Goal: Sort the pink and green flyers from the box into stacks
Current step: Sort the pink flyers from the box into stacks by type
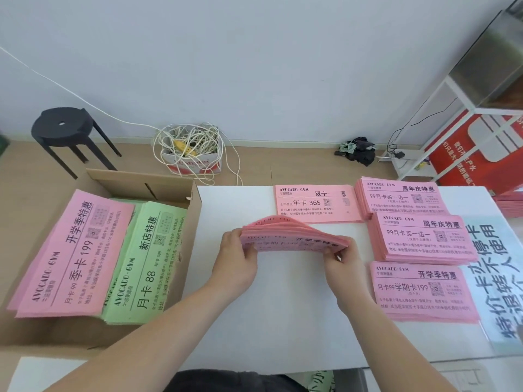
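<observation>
I observe a bundle of pink flyers (294, 234), thin matte paper with black print, bowed upward into an arch above the smooth white counter (268, 321). The left hand (239, 257) grips its left end; the right hand (343, 260) pinches its right end. A corrugated cardboard box (196, 205) at left holds green flyers (150, 258). Flat rectangular pink stacks (421, 239) lie at right.

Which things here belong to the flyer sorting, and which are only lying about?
Belong: left hand and right hand, both gripping the pink bundle; cardboard box with green flyers; sorted pink stacks on the white table.
Lying about: black stool, tangled cables, dark cloth, red poster.
</observation>
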`<move>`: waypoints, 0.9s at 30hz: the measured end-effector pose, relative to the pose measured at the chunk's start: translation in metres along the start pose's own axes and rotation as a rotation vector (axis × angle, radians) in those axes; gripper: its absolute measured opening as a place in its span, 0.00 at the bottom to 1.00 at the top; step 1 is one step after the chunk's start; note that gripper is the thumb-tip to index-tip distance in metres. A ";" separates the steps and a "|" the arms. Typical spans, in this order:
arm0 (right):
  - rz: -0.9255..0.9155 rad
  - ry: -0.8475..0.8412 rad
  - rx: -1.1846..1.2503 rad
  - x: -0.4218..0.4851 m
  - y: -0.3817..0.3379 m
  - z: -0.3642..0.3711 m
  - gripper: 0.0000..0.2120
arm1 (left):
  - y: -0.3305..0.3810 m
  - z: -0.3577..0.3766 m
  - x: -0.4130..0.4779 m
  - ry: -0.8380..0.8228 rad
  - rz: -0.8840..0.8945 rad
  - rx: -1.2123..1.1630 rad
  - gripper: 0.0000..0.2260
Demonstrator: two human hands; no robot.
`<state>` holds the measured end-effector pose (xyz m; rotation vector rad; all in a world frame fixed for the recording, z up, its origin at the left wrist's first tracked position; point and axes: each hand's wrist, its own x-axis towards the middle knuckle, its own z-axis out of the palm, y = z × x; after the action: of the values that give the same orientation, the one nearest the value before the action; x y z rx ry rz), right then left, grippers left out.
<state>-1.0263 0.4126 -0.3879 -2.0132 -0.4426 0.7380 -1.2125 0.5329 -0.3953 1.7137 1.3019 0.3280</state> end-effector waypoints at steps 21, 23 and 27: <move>0.122 0.359 -0.380 -0.003 0.049 -0.177 0.22 | 0.099 0.122 -0.046 -0.552 -0.097 -0.179 0.05; 0.122 0.400 -0.495 0.005 0.060 -0.194 0.23 | 0.111 0.151 -0.050 -0.561 -0.117 -0.203 0.05; 0.171 0.393 -0.614 0.024 0.078 -0.214 0.26 | 0.126 0.187 -0.055 -0.547 -0.113 -0.174 0.05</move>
<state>-0.8667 0.2492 -0.3771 -2.7264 -0.2839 0.2986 -1.0304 0.3897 -0.3796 1.4388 0.9292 -0.0928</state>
